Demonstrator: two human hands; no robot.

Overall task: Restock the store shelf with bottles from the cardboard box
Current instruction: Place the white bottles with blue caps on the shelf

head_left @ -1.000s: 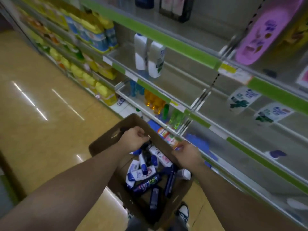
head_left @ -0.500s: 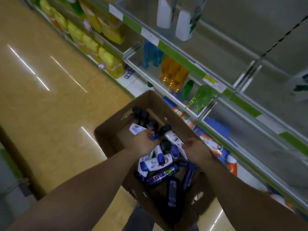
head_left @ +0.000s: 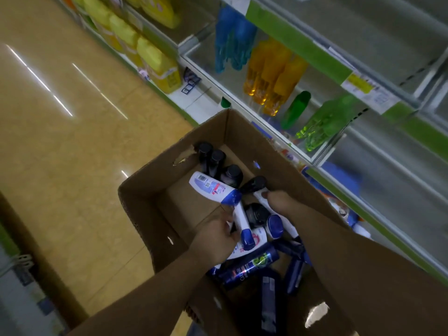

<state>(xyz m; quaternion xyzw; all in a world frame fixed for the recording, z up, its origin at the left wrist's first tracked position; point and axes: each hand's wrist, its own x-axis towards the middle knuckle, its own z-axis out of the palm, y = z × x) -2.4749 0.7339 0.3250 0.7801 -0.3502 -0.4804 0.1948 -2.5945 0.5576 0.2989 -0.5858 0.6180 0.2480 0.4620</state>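
An open cardboard box (head_left: pixel 145 190) stands on the floor beside the store shelf (head_left: pixel 298 44). Inside lie several bottles: white ones with blue caps, dark blue ones (head_left: pixel 249 267), and black ones (head_left: pixel 231 175) standing at the far end. My left hand (head_left: pixel 215 238) is down in the box, its fingers curled around a slim white bottle (head_left: pixel 241 221) with a blue cap. My right hand (head_left: pixel 278 202) is closed over another white bottle (head_left: pixel 288 225) lying along the box's right wall. A larger white bottle (head_left: pixel 211 186) lies just beyond both hands.
The shelf level near the box holds blue bottles (head_left: pixel 230 44), orange bottles (head_left: pixel 271 73) and green bottles (head_left: pixel 322 122). Yellow jugs (head_left: pixel 157 61) line the shelves further left. Tan glossy floor (head_left: pixel 60 141) stretches to the left. A lower shelf (head_left: pixel 392 190) at right looks mostly bare.
My view has tipped down and closer to the box. Both hands went from its rim down among the bottles and closed on white ones.
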